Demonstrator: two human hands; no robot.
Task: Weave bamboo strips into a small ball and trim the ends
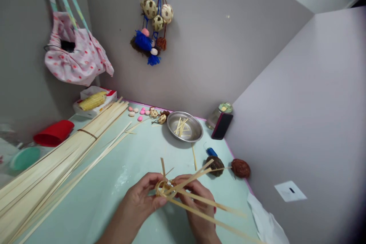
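Observation:
Between my two hands, low over the table, is a small partly woven ball of bamboo strips (162, 188). My left hand (145, 195) pinches its left side with thumb and fingers. From the right, my right hand (197, 194) grips the same weaving, its fingertips partly hidden behind the strips. Several long loose strip ends (211, 200) fan out to the right across my right hand, and a short end sticks up at the top. Beyond the hands stands a metal bowl (198, 131) with short cut strips (181, 126) in it.
A long tied bundle of flat strips (65, 152) covers the left. Brown yarn balls (215, 166), blue thread (211, 151), a phone (222, 126) and a jar (213, 117) are at right. Pink beads (142, 111) lie at the back. Woven balls (150, 8) hang on the wall.

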